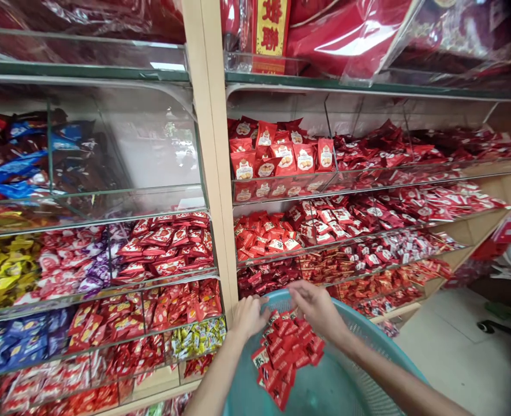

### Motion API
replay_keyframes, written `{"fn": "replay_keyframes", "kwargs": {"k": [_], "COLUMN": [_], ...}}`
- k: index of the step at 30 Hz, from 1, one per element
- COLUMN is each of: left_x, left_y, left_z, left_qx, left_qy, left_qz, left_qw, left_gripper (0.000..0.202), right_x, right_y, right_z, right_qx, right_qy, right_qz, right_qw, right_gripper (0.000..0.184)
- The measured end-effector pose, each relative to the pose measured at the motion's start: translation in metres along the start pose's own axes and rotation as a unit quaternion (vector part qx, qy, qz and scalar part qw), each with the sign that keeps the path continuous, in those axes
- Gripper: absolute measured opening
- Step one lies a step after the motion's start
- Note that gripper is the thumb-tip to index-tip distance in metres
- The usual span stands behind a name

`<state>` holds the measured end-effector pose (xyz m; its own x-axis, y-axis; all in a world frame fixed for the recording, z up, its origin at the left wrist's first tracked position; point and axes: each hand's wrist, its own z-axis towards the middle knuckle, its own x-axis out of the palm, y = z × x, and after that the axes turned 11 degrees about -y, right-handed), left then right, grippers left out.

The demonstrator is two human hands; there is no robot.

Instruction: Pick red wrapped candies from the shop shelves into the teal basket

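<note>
Below the shelves, a large round teal plastic basket point(379, 352) with perforated sides leans toward the shelf front. Inside it lies a heap of small red candy packets point(287, 352), some with a cream panel and black lettering. My left hand point(250, 316) is closed over the basket's far rim on the left, its fingers curled. On the same rim, further right, my right hand point(318, 309) has bent fingers hooked at the edge, close above the packets. Behind the rim, a shelf bin holds similar red packets point(268, 237). The basket's underside is hidden.
Clear-fronted shelves of wrapped sweets fill the wall, split by a wooden post point(216, 173). Yellow sweets point(8, 271) and blue packets point(10, 338) sit at left. Red cookie bags point(283, 156) stand above the basket. Tiled floor point(458, 346) and a chair's caster point(485, 327) show at right.
</note>
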<state>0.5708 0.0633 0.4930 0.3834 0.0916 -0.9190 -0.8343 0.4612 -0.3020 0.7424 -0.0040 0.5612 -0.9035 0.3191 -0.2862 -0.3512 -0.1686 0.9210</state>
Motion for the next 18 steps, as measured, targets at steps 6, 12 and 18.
{"fn": "replay_keyframes", "kwargs": {"k": [6, 12, 18], "left_x": [0.003, 0.004, 0.009], "left_y": [0.002, 0.005, 0.009], "left_z": [0.000, -0.001, -0.002], "left_qx": [-0.003, -0.014, -0.009], "left_qy": [0.000, -0.001, -0.014], "left_qz": [0.000, -0.007, -0.018], "left_qw": [1.000, 1.000, 1.000], "left_gripper": [0.040, 0.041, 0.041], "right_x": [0.016, 0.063, 0.084], "right_y": [0.064, 0.086, 0.071], "right_z": [0.068, 0.127, 0.148], "right_qx": [-0.162, -0.141, -0.070], "right_qy": [-0.048, -0.078, -0.082], "right_qz": [-0.086, -0.214, -0.224], "right_qw": [0.982, 0.963, 0.969], "right_gripper": [0.019, 0.014, 0.021]}}
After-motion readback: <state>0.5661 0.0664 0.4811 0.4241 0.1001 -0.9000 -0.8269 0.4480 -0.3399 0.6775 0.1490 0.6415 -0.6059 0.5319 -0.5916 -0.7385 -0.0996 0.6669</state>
